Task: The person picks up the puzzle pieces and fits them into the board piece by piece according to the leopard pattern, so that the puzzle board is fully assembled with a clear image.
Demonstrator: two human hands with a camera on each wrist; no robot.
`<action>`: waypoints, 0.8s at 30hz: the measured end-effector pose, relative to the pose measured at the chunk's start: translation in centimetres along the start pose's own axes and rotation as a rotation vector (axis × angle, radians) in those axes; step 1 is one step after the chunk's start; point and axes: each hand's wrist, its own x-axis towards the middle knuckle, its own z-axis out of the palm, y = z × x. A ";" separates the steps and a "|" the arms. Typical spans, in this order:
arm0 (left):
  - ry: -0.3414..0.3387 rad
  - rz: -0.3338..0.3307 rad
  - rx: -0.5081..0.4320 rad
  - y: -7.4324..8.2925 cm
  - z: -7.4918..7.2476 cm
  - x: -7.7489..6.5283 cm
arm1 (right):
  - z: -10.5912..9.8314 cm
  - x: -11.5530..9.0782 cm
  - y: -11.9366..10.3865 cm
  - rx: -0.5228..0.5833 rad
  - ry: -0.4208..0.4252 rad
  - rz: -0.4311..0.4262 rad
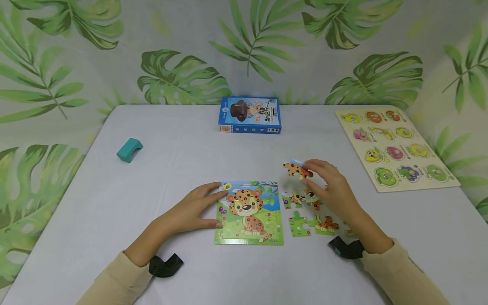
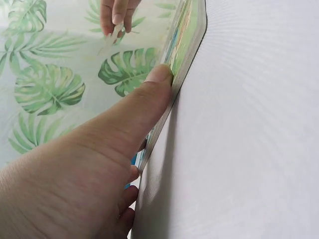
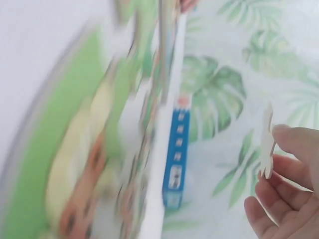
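Observation:
A square jigsaw board (image 1: pixel 248 235) with a cartoon leopard picture lies flat on the table. My left hand (image 1: pixel 196 209) rests at its left side, fingertips on the upper left part and thumb at the lower left edge. In the left wrist view the thumb (image 2: pixel 144 99) lies along the board's rim (image 2: pixel 195 50). Between thumb and fingers, my right hand (image 1: pixel 335 188) pinches a spotted jigsaw piece (image 1: pixel 294 169), raised above the table. The right wrist view shows that piece (image 3: pixel 266 144) edge-on. Several loose jigsaw pieces (image 1: pixel 299 226) lie right of the board, partly hidden under the right hand.
A blue box (image 1: pixel 249 115) stands at the table's back edge. To the far right lies a wooden fruit knob puzzle (image 1: pixel 381 144). A teal arch block (image 1: pixel 128 150) sits at the back left. Leaf-patterned cloth (image 1: pixel 183 76) hangs behind the white table.

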 end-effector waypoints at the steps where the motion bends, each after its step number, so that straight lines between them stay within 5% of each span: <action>1: 0.001 0.000 0.001 0.0 0.0 0.0 | 0.2 0.0 -0.6 0.005 -0.009 -0.017; 8: 0.018 0.011 0.012 0.2 -0.1 0.1 | 3.1 0.6 -3.9 0.053 -0.160 -0.103; 14: 0.030 0.044 0.025 0.4 0.0 0.2 | 5.9 1.0 -4.7 0.046 -0.311 -0.029; 24: 0.069 0.054 0.121 1.0 0.3 0.8 | 8.2 1.7 -4.5 -0.022 -0.358 -0.025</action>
